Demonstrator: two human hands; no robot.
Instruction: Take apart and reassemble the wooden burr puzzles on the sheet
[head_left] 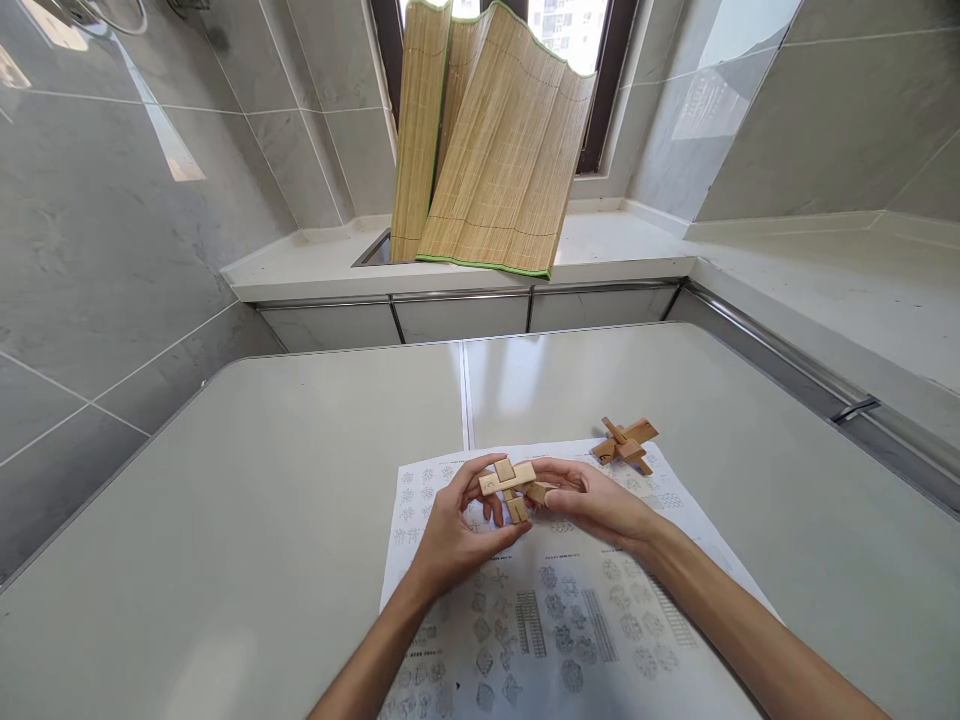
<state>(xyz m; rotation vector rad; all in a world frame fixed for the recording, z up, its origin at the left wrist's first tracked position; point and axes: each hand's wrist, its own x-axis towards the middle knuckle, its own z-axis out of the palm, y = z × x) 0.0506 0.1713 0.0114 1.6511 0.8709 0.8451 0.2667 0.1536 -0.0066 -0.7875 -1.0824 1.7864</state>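
Between my two hands, above a printed sheet [525, 610], is a pale wooden interlocking puzzle [507, 482] with several crossed blocks. My left hand [463, 520] grips its left side, thumb at the lower block and fingers curled behind the upper one. On the other side my right hand [589, 497] pinches a block that sticks out to the right; its fingertips are partly hidden behind the wood. A second, darker wooden puzzle [626, 446] of crossed pieces lies at the sheet's upper right corner, apart from both hands.
The sheet lies on a light table [300, 500] with a seam [465, 395] running away from me. Beyond the far edge, a white ledge [622, 235] holds a rolled-out bamboo mat [506, 150] leaning at the window. A metal rail [780, 345] runs along the right side.
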